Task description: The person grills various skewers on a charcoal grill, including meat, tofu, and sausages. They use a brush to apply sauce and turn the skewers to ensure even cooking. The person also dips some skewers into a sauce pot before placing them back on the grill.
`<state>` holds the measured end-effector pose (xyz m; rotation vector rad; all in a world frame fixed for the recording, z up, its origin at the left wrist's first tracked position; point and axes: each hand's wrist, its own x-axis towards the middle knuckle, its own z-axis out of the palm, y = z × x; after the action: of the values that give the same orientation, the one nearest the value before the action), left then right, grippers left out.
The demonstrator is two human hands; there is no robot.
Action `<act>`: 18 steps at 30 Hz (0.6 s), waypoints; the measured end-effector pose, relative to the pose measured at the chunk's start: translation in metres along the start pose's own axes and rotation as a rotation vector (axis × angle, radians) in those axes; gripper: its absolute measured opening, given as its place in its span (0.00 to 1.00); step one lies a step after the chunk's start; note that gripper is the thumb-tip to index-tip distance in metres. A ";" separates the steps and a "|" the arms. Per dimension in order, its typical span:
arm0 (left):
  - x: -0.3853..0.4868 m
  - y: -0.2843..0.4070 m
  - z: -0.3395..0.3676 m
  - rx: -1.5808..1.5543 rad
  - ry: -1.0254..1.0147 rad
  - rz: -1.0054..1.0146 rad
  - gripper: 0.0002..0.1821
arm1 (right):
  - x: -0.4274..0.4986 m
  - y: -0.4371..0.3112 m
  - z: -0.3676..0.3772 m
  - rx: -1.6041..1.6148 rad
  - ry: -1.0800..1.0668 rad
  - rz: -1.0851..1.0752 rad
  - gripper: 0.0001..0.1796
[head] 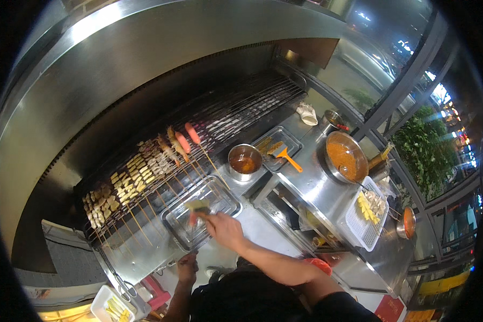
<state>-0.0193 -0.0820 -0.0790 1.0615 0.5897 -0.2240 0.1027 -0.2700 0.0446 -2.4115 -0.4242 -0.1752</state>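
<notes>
Over a stainless-steel tray (173, 219), my right hand (225, 230) grips a basting brush (199, 206) with pale bristles; the brush is somewhat blurred. My left hand (188, 267) is at the tray's near edge with curled fingers, and a thin metal piece shows beside it. Whether that hand holds anything is unclear. Beyond the tray, a charcoal grill (249, 108) bears several skewers of sliced food (131, 185), prawns (172, 145) and two pink sausages (192, 133). Their wooden sticks point towards me, some reaching over the tray.
Right of the tray stands a pot of reddish-brown liquid (245, 161). An orange-handled brush (283, 153) rests on a second tray (267, 163). Further right are a bowl of orange-brown seasoning (344, 159) and a white basket (354, 225) of skewers. Scissors (126, 290) hang lower left.
</notes>
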 end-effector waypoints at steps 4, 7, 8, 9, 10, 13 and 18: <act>0.002 -0.007 0.006 0.070 -0.005 -0.032 0.11 | 0.013 0.000 0.017 0.002 0.025 -0.031 0.08; 0.011 -0.006 0.004 0.053 -0.064 0.069 0.11 | -0.019 -0.015 0.023 -0.028 -0.035 -0.079 0.07; 0.010 -0.005 0.001 -0.038 -0.065 -0.011 0.12 | -0.031 -0.017 0.018 -0.032 -0.092 -0.089 0.08; 0.012 -0.001 -0.002 -0.103 -0.030 -0.111 0.13 | -0.037 -0.017 0.012 -0.052 -0.137 -0.091 0.09; 0.009 -0.001 -0.003 0.007 -0.043 0.003 0.12 | -0.039 -0.017 0.007 -0.040 -0.121 -0.111 0.10; 0.000 0.002 -0.004 0.031 -0.034 0.035 0.11 | -0.023 -0.007 -0.007 0.054 -0.064 -0.021 0.08; 0.001 -0.004 0.000 0.093 -0.037 0.041 0.11 | 0.014 0.003 0.017 0.002 0.076 -0.005 0.06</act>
<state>-0.0203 -0.0838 -0.0832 1.1555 0.5276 -0.2366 0.1165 -0.2577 0.0335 -2.3934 -0.3953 -0.2679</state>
